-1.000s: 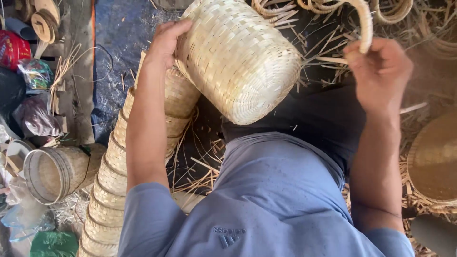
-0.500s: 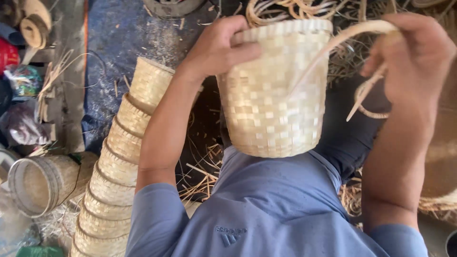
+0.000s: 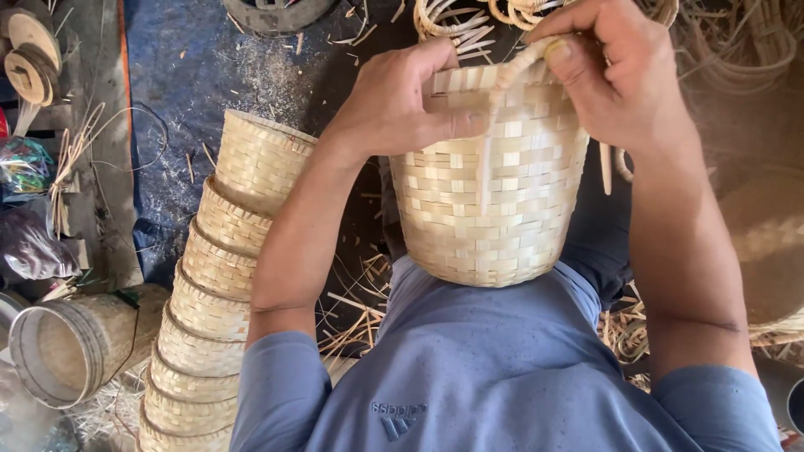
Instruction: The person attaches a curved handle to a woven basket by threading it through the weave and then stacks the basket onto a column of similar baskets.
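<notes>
Woven basket (image 3: 490, 184), pale bamboo strip, sits upper centre of frame, upright, its base resting against the blue shirt (image 3: 494, 368). Left hand (image 3: 402, 105) clasps the rim from the left, thumb pressed flat across the outer weave. Right hand (image 3: 615, 71) is closed at the rim's top right, pinching a thin cane strip (image 3: 511, 71) that arches over the rim; one loose end hangs down the front wall. Lower left: nested stack of finished baskets (image 3: 218, 276) lying on its side. Beside it, a cylindrical form (image 3: 71, 343).

Single head view, steeply downward, close over lap.
</notes>
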